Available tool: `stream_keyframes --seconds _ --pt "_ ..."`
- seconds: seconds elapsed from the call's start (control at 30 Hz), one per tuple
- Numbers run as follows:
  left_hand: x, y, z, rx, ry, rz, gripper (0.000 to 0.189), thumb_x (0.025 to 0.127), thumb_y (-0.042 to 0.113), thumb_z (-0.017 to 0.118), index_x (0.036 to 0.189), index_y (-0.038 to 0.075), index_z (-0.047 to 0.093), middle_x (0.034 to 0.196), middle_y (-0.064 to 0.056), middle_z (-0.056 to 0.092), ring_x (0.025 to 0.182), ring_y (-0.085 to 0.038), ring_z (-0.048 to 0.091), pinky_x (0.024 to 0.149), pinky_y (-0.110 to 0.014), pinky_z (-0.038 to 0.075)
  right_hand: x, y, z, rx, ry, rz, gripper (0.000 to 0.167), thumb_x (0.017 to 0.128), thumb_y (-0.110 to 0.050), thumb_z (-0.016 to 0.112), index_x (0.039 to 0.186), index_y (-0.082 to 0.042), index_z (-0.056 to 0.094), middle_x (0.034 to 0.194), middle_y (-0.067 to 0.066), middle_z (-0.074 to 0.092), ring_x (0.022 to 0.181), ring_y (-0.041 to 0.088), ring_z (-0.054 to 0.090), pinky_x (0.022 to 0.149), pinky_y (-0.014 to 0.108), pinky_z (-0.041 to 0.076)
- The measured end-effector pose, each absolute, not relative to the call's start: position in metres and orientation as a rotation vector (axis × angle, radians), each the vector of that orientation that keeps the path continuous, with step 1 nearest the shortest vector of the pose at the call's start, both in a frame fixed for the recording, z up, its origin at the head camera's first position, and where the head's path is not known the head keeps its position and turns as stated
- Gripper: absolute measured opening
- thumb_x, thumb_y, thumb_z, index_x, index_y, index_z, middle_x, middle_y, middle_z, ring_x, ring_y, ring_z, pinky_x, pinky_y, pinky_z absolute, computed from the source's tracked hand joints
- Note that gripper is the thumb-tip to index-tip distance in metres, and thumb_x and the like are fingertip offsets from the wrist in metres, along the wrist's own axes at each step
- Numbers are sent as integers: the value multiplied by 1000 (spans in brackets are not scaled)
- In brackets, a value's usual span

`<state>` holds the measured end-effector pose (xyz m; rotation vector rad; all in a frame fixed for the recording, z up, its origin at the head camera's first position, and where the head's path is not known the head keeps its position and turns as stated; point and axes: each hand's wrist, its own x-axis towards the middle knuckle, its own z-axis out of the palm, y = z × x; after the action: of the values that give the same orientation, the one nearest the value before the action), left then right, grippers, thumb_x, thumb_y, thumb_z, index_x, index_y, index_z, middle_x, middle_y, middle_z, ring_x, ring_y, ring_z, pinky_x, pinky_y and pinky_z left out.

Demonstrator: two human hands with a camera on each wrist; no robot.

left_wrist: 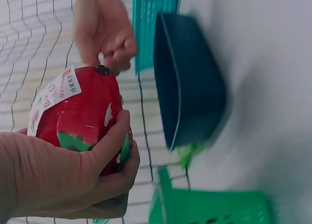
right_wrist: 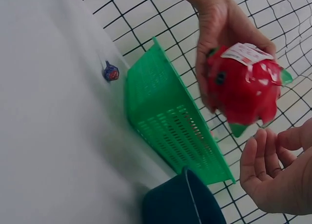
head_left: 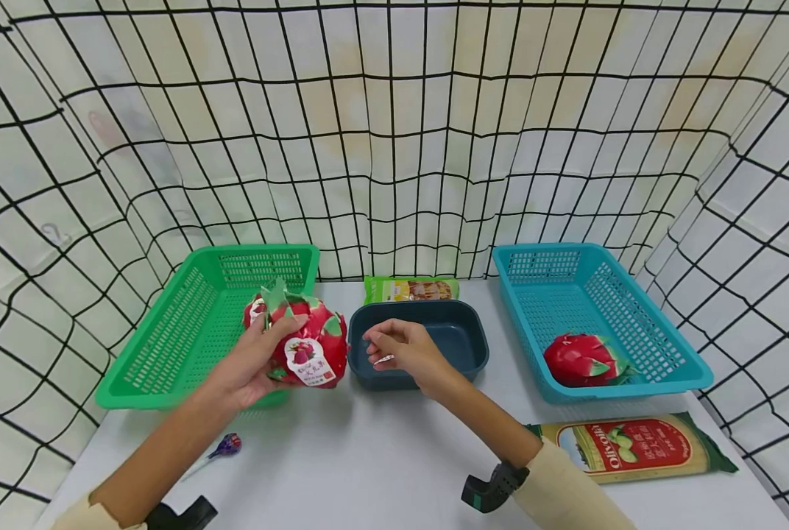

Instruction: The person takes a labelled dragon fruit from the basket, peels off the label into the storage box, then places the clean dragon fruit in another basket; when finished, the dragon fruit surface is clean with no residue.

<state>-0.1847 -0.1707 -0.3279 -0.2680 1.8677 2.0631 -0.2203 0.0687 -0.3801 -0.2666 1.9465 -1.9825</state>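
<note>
A red dragon fruit (head_left: 318, 324) with green scales and a white label is gripped by my left hand (head_left: 255, 364), raised at the near right corner of the green basket (head_left: 169, 401). Behind it, part of another labelled dragon fruit (head_left: 254, 309) shows inside that basket. My right hand (head_left: 411, 350) hovers over the dark blue bin (head_left: 470, 335), fingers loosely curled. A small whitish strip shows at its fingers; what it is cannot be made out. In the right wrist view, the right hand (right_wrist: 282, 170) is just apart from the held dragon fruit (right_wrist: 243, 90).
A blue basket (head_left: 686, 368) on the right holds a dragon fruit (head_left: 583, 361). In front of it lies an Olivoilà pack (head_left: 639, 445). A green packet (head_left: 411, 289) sits behind the bin, a lollipop (head_left: 225, 446) at front left. Black netting (head_left: 427, 136) surrounds the table.
</note>
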Motion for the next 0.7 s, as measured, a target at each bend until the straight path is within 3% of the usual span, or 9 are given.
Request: stream_keyframes --seconds 0.23,0.47,0.7 --pt "-148 -141 -352 -339 1837 2009 77 94 37 61 149 16 12 146 -14 31 134 -33 32 89 -42 56 -208 87 -376 -292 2042 -1932 26 97 -23 61 113 -2 63 96 14 66 79 15 65 81 34 59" --pt "-125 -116 -376 -440 1645 2068 80 92 33 65 144 14 8 144 -21 30 130 -43 32 90 -57 53 -195 101 -378 -383 2127 -1794 27 96 -26 63 112 -4 64 95 16 66 76 19 65 76 29 58" --pt "-115 -101 -389 -518 1510 2051 92 89 37 69 145 13 1 143 -25 27 131 -47 30 91 -58 52 -182 117 -382 -549 2187 -1627 23 94 -29 65 107 -10 66 85 13 63 67 21 58 63 25 52"
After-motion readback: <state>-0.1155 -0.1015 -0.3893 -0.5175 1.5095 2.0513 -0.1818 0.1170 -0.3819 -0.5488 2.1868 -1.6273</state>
